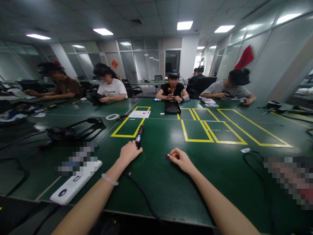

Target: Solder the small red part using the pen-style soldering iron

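Reference landmark: the shallow black rectangular tray on the dark green tabletop.

Left hand: located left of the tray, on its near side. The fingers are wrapped around the near end of a dark cylinder with a silver-and-blue band. The cylinder's free end points away from the wearer and lies left of the tray; whether the underside contacts the tabletop cannot be determined.

Right hand: located on the near side of the tray, well apart from it. The thumb and fingertips form a narrow pinch on a small red-and-dark piece, directed toward the left hand. Finer detail is too small to read.

Surroundings: a white printed sheet lies left of the tray. A long white plastic box lies farther left and nearer the wearer. A person in a black top sits behind the tray, gripping an orange-tipped object.
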A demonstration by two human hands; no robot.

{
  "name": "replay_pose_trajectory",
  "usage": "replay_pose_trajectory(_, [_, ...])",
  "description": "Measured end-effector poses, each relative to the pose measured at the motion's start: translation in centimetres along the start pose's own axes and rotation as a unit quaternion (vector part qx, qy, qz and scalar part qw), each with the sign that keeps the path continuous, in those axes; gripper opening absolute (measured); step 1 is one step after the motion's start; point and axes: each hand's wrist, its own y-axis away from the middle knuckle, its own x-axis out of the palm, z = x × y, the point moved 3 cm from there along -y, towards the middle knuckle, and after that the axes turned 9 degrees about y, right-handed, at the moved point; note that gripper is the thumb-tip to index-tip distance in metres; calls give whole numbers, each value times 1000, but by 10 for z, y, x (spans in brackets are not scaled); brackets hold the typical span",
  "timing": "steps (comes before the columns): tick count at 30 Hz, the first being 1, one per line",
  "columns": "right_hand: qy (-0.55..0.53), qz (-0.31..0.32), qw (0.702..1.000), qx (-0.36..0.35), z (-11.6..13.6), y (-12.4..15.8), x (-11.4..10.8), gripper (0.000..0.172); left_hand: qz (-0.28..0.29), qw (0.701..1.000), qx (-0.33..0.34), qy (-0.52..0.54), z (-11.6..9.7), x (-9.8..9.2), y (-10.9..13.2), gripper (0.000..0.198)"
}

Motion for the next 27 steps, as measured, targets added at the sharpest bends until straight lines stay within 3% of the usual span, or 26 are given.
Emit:
replay_pose_trajectory(7, [54, -40, 997, -25, 5, 0, -2, 17, 6, 995, 98, 24, -66, 11, 32, 54])
replay_pose_trajectory(13, [52, -30, 998, -34, 1, -3, 3, 13, 5, 983, 172, 60, -109, 22, 53, 54])
replay_pose_trajectory(18, [69, -12, 996, -58, -3, -3, 6, 10, 5, 977, 203, 65, -124, 27, 62, 56])
replay_pose_trajectory(27, [114, -19, 989, -90, 2, -3, 3, 6, 18, 977, 198, 71, -125, 27, 66, 60])
